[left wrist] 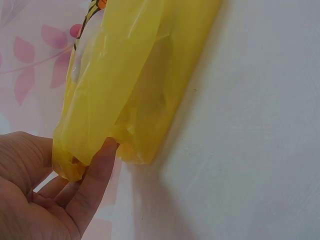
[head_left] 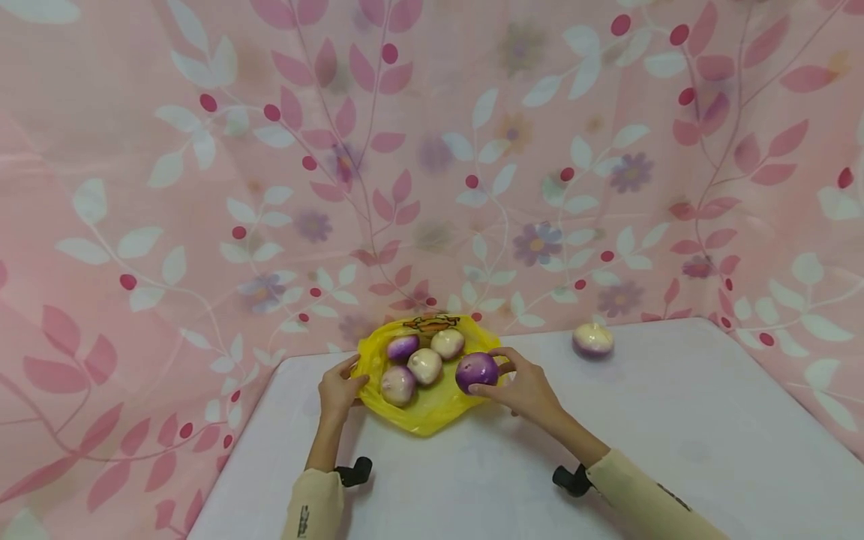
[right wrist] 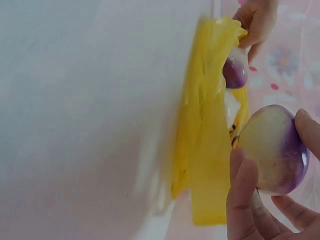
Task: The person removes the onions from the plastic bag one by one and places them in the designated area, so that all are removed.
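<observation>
A yellow plastic bag [head_left: 425, 421] lies with its mouth spread on the table, several purple-and-white turnips [head_left: 425, 367] inside it. My left hand [head_left: 340, 390] pinches the bag's left edge between thumb and fingers; the left wrist view shows the yellow film [left wrist: 110, 85] gathered in that grip. In my right hand [head_left: 533, 390] is another turnip [head_left: 476, 373], held between thumb and fingertips over the bag's right side. The right wrist view shows this held turnip [right wrist: 275, 149] close up, pale on one side and purple on the other, beside the bag's opening.
One more turnip [head_left: 593, 340] sits apart at the back right of the white-covered table [head_left: 675, 420]. Behind the table hangs a pink floral cloth [head_left: 432, 150]. Black wrist mounts [head_left: 572, 480] stick out from both forearms.
</observation>
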The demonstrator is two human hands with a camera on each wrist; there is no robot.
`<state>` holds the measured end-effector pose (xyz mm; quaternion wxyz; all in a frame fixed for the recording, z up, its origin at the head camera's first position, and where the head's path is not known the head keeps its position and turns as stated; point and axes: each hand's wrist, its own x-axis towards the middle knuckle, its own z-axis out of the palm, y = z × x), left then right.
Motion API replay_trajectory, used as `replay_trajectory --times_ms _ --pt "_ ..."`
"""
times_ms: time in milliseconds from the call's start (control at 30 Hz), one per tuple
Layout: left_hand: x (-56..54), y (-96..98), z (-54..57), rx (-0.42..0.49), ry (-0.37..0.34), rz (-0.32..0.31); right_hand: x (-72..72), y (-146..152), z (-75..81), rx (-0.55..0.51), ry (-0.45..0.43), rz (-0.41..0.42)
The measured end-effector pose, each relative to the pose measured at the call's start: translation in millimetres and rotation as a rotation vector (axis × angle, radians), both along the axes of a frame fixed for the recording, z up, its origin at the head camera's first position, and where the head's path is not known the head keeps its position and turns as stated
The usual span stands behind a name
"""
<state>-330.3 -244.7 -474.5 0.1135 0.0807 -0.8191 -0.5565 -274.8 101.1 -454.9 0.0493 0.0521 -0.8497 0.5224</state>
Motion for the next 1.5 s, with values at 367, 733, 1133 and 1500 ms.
replay_trajectory --times_ms 367,733,1133,1500 --pt "-0.8 -1.7 -1.3 -0.005 -0.001 0.010 -2.6 46.0 -3.2 -0.012 -0.014 -0.026" --pt "-1.2 -2.4 1.1 -0.018 0.007 0.004 -7.8 95.0 1.8 0.005 -0.015 -0.066" --pt "1.4 -2.6 1.4 -0.013 0.008 -0.003 -15.8 150.1 14.5 0.056 0.027 -0.120" --pt "1.5 -1.3 1.2 -0.022 -0.004 0.003 -21.4 200.7 14.7 0.042 0.054 -0.199"
